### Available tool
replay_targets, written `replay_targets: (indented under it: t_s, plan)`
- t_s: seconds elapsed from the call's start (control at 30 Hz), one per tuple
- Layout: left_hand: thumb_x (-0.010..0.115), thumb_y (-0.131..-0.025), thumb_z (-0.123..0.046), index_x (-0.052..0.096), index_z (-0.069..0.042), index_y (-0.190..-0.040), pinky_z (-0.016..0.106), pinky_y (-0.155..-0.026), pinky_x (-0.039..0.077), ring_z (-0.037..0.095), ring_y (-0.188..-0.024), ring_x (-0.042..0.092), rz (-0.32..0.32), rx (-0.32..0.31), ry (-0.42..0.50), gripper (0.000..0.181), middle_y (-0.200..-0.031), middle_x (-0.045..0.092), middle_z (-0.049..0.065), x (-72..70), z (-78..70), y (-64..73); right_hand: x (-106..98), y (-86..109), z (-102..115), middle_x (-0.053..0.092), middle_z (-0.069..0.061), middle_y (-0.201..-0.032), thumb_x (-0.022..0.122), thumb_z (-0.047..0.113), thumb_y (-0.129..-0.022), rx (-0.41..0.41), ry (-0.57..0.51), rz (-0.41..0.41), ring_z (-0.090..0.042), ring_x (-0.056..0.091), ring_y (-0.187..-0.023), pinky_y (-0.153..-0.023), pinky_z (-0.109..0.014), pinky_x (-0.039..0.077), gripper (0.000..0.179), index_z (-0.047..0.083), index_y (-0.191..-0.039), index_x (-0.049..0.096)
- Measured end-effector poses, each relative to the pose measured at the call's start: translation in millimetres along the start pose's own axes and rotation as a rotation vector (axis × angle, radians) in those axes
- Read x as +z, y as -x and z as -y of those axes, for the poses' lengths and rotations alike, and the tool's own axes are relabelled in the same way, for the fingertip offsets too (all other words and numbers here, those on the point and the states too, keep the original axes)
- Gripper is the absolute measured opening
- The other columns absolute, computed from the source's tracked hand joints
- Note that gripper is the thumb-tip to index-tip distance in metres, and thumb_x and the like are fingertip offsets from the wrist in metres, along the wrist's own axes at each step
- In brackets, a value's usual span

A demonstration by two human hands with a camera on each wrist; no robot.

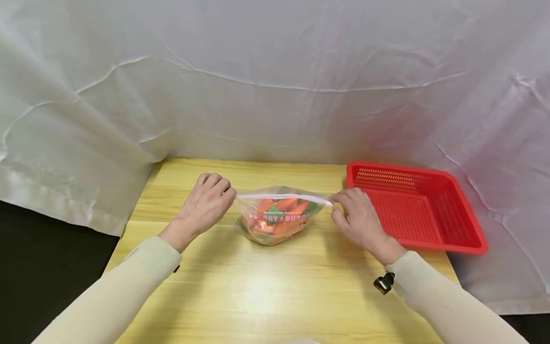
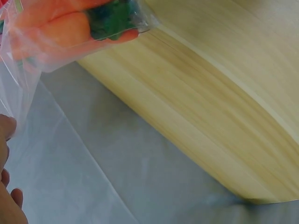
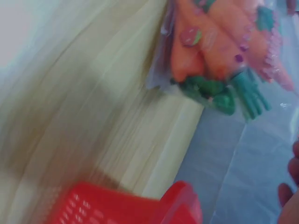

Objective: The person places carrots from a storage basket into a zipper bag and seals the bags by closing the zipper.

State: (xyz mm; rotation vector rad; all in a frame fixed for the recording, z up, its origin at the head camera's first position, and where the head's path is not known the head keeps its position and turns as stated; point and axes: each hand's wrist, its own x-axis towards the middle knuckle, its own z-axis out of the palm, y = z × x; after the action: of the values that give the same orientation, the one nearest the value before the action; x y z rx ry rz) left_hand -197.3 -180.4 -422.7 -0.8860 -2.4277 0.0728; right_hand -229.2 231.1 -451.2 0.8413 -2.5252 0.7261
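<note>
A clear zip bag [image 1: 275,222] with printed lettering sits on the wooden table, its pale zip strip stretched across the top. Inside lie several orange carrots [image 3: 224,44] with green tops, seen through the plastic. My left hand [image 1: 209,203] pinches the bag's left top corner. At the opposite end of the zip strip, my right hand [image 1: 360,217] pinches the right top corner. Only fingertips of the left hand [image 2: 8,172] show at the edge of the left wrist view. In the right wrist view, the right hand [image 3: 290,186] is mostly cut off.
A red perforated plastic basket [image 1: 412,215] stands at the table's right side, close to my right hand. Pale cloth [image 1: 275,114] hangs behind the wooden table [image 1: 258,291]. A small white edge [image 1: 301,341] shows at the bottom of the head view.
</note>
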Motion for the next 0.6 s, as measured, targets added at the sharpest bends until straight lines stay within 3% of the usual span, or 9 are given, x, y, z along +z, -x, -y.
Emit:
replay_targets:
  t_s: [0.13,0.3,0.43,0.6]
  plan:
    - [0.064,-0.103,-0.017,0.062,-0.008,-0.092,0.05,-0.089,0.048,0.035,-0.096,0.058,-0.003,0.0,0.016,0.015,-0.094,0.062,0.01,0.3,1.8,2.3,-5.7,-4.6,11.3,0.067,-0.009,-0.093,0.056,0.028,-0.106,0.342,-0.193,0.081,-0.024,0.054,-0.084,-0.072,-0.038,0.045,0.029,0.006,-0.106,0.074]
    - [0.064,-0.103,-0.015,0.062,-0.008,-0.091,0.05,-0.09,0.048,0.035,-0.096,0.059,-0.01,0.0,0.019,0.014,-0.094,0.063,0.01,0.9,1.6,2.3,-16.0,-15.7,18.5,0.064,-0.011,-0.102,0.052,0.044,-0.108,0.75,-0.47,0.171,-0.023,0.051,-0.089,-0.072,-0.031,0.045,0.046,0.003,-0.112,0.07]
    - [0.065,-0.103,-0.014,0.061,-0.007,-0.091,0.05,-0.09,0.048,0.035,-0.096,0.059,-0.01,0.0,0.023,0.014,-0.094,0.063,0.01,1.1,1.9,2.5,-20.2,-20.8,17.6,0.062,-0.005,-0.102,0.053,0.045,-0.108,0.926,-0.673,0.204,-0.017,0.054,-0.093,-0.075,-0.025,0.049,0.049,-0.001,-0.115,0.066]
    - [0.066,-0.102,-0.013,0.061,-0.007,-0.091,0.05,-0.09,0.048,0.035,-0.095,0.058,-0.015,0.003,0.032,0.013,-0.094,0.063,0.01,1.4,1.6,2.5,-21.5,-22.3,15.1,0.061,0.002,-0.092,0.055,0.046,-0.107,1.031,-0.83,0.265,-0.013,0.055,-0.084,-0.074,-0.028,0.05,0.043,0.004,-0.109,0.064]
